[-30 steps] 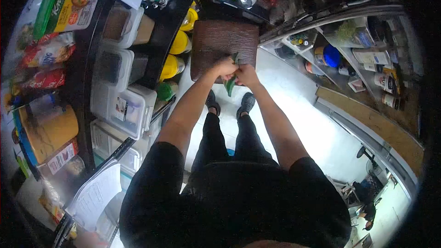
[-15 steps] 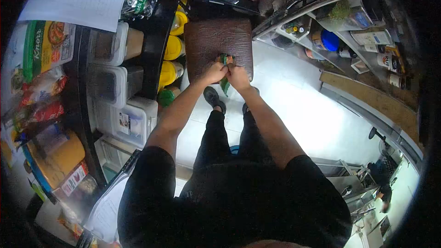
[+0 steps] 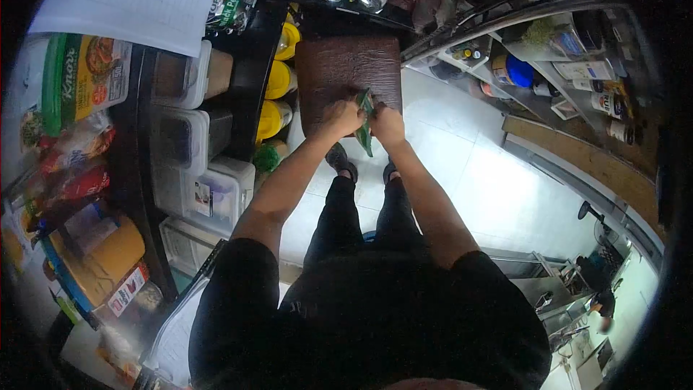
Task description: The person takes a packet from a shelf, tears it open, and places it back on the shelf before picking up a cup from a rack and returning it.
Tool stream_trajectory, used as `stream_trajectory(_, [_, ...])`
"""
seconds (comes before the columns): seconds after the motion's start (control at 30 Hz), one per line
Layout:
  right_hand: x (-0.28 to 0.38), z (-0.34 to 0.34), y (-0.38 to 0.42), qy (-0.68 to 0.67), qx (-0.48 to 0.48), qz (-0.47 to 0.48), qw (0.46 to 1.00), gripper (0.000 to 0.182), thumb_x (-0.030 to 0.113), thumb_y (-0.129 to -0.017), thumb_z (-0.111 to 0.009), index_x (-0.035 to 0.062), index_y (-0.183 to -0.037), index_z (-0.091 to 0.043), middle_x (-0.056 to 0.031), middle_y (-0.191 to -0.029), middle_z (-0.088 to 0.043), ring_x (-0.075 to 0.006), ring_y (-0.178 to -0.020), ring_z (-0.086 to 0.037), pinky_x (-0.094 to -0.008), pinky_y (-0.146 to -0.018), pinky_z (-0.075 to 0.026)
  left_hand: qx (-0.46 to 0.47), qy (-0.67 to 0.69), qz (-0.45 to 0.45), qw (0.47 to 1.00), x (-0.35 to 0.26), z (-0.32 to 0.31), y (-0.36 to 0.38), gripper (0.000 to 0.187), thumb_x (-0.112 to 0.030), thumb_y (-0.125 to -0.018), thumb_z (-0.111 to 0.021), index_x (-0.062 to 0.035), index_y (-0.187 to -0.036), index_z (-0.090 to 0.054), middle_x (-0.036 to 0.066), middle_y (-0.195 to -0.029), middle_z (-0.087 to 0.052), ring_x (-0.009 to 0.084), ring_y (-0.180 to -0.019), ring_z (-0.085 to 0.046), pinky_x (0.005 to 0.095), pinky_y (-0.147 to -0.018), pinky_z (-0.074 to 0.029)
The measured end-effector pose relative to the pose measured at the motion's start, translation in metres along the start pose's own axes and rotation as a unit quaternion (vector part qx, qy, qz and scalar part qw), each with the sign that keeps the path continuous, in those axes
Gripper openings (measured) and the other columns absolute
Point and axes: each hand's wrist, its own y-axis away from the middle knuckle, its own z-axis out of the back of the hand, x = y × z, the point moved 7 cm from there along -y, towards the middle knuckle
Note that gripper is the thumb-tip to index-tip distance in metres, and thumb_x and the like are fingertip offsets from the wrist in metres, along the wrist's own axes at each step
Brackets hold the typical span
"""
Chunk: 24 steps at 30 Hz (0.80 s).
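Note:
Both hands are together over the near half of a brown padded stool (image 3: 349, 61). Between them is a small green packet (image 3: 367, 133), upright and narrow, its lower end hanging below the fingers. My left hand (image 3: 342, 117) is closed on the packet's left side. On the right side my right hand (image 3: 387, 126) is closed on it too. The fingertips are partly hidden behind the packet and knuckles.
Shelves with clear plastic boxes (image 3: 179, 137) and yellow-lidded tubs (image 3: 277, 79) stand at the left. Jars and bottles (image 3: 606, 105) fill a shelf at the right. A distant person (image 3: 603, 305) is at the lower right.
The hands have moved slightly apart and a little lower. The packet has turned edge-on, and its top now rises above the fingers. The view has shifted slightly.

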Motion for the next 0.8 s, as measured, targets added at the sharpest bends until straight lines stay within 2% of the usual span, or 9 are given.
stream_trajectory(0.13, [0.015,0.023,0.009,-0.226,0.005,-0.021,0.974,0.022,0.008,-0.082,-0.060,-0.0031,-0.100,-0.060,-0.0134,-0.081,-0.066,-0.0268,-0.076,-0.067,-0.0348,-0.068,-0.055,-0.097,0.161,-0.141,0.972,0.002,-0.008,0.005,0.028,-0.025,-0.087,-0.056,-0.0042,-0.102,-0.067,0.022,-0.100,-0.067,0.0397,-0.093,-0.064,0.0470,-0.083,-0.051])
stream_trajectory(0.17, [0.020,0.023,0.017,-0.447,0.066,-0.103,0.886,0.022,0.004,-0.083,-0.056,-0.0030,-0.104,-0.058,-0.0118,-0.086,-0.064,-0.0249,-0.080,-0.065,-0.0340,-0.072,-0.055,-0.166,0.243,-0.226,0.929,0.001,-0.002,0.012,0.025,-0.020,-0.086,-0.056,-0.0030,-0.102,-0.066,0.022,-0.101,-0.066,0.0396,-0.094,-0.064,0.0465,-0.083,-0.050])
stream_trajectory(0.2, [0.030,0.019,0.026,-0.637,0.122,-0.180,0.740,0.023,0.000,-0.084,-0.052,-0.0028,-0.107,-0.056,-0.0103,-0.091,-0.061,-0.0230,-0.085,-0.064,-0.0333,-0.075,-0.056,-0.168,0.244,-0.226,0.928,0.001,0.001,0.017,0.025,-0.020,-0.086,-0.056,-0.0030,-0.102,-0.066,0.022,-0.101,-0.066,0.0396,-0.094,-0.064,0.0465,-0.083,-0.050])
stream_trajectory(0.23, [0.029,0.009,0.023,-0.689,0.156,-0.165,0.689,0.026,-0.004,-0.084,-0.048,-0.0036,-0.110,-0.055,-0.0120,-0.097,-0.059,-0.0231,-0.093,-0.062,-0.0345,-0.082,-0.056,-0.109,0.266,-0.174,0.942,0.005,-0.005,0.016,0.024,-0.017,-0.085,-0.057,-0.0022,-0.102,-0.065,0.022,-0.103,-0.065,0.0394,-0.095,-0.063,0.0457,-0.082,-0.050])
stream_trajectory(0.33, [0.034,-0.001,0.023,-0.685,0.178,-0.206,0.675,0.029,-0.004,-0.083,-0.047,-0.0046,-0.111,-0.055,-0.0124,-0.097,-0.059,-0.0227,-0.090,-0.063,-0.0344,-0.082,-0.056,-0.070,0.263,-0.127,0.954,0.019,-0.023,0.007,0.023,-0.015,-0.085,-0.057,-0.0015,-0.102,-0.064,0.022,-0.103,-0.065,0.0390,-0.095,-0.063,0.0446,-0.080,-0.050])
stream_trajectory(0.57, [0.036,0.003,0.019,-0.551,0.161,-0.149,0.805,0.027,0.009,-0.091,-0.058,-0.0066,-0.112,-0.059,-0.0134,-0.100,-0.065,-0.0199,-0.084,-0.065,-0.0307,-0.076,-0.057,-0.190,0.203,-0.142,0.950,0.028,-0.027,0.010,0.019,-0.017,-0.082,-0.060,-0.0036,-0.094,-0.065,0.022,-0.093,-0.066,0.0401,-0.087,-0.064,0.0493,-0.076,-0.051])
stream_trajectory(0.7, [0.028,-0.005,0.009,-0.543,0.178,-0.096,0.815,0.023,0.011,-0.089,-0.063,-0.0049,-0.106,-0.064,-0.0107,-0.095,-0.067,-0.0176,-0.080,-0.066,-0.0303,-0.071,-0.056,-0.191,0.238,-0.128,0.944,0.029,-0.034,0.010,0.021,-0.020,-0.083,-0.060,-0.0034,-0.096,-0.065,0.023,-0.092,-0.066,0.0403,-0.087,-0.064,0.0490,-0.075,-0.052])
stream_trajectory(0.77, [0.031,0.002,0.006,-0.314,0.164,-0.038,0.934,0.020,0.012,-0.089,-0.064,-0.0051,-0.099,-0.068,-0.0093,-0.088,-0.069,-0.0161,-0.076,-0.067,-0.0281,-0.065,-0.055,-0.187,0.146,-0.069,0.969,0.022,-0.019,0.025,0.024,-0.021,-0.084,-0.060,-0.0011,-0.097,-0.064,0.024,-0.089,-0.065,0.0407,-0.086,-0.065,0.0499,-0.074,-0.052])
stream_trajectory(0.8, [0.033,0.002,0.006,-0.314,0.165,-0.039,0.934,0.020,0.012,-0.089,-0.064,-0.0051,-0.099,-0.068,-0.0093,-0.088,-0.069,-0.0161,-0.076,-0.067,-0.0281,-0.065,-0.055,-0.186,0.146,-0.068,0.969,0.020,-0.018,0.027,0.024,-0.021,-0.084,-0.060,-0.0011,-0.097,-0.064,0.024,-0.089,-0.065,0.0407,-0.086,-0.065,0.0499,-0.074,-0.052])
